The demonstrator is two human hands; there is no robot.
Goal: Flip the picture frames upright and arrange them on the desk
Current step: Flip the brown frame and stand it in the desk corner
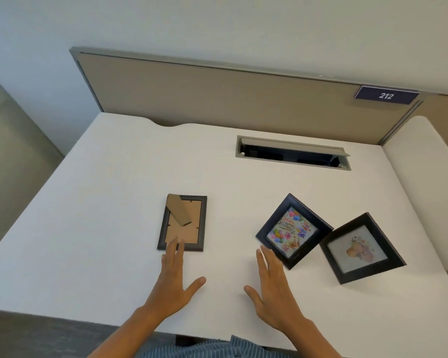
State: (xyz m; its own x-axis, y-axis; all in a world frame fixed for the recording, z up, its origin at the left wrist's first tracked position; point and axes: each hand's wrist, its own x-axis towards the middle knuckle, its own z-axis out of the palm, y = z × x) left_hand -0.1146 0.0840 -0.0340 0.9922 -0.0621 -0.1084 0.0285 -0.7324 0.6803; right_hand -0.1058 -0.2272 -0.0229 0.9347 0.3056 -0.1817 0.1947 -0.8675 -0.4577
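From my remote seat, I am watching the left hand (pixel 173 281) reaching forward with fingers spread flat and thumb splayed wide, its fingertips (pixel 177 245) lying over the near edge of the face-down frame (pixel 183 223). It is gripping nothing yet; I am reading this as the opening of a lift, since that frame is the one showing its cardboard back and its folded easel stand (pixel 178 209), and so is not yet upright. The right hand (pixel 274 288) is likewise open and empty, fingers loosely together and thumb apart, its fingertips just beside the lower corner of the birthday frame (pixel 292 231), perhaps ready to steady it; I cannot tell whether they are touching it. That frame is showing its picture and standing tilted, turned diagonally, with the pale-picture frame (pixel 361 248) just beside it to the right, their edges appearing to meet. Both are sitting near the front right of the white desk (pixel 101 202), seemingly awaiting straightening. Farther back, the desk's cable tray (pixel 292 153) is lying with its lid ajar, dark inside; I cannot make out what it is holding. Behind it, the divider panel (pixel 217 96) is carrying a tag reading 212 (pixel 386 95).
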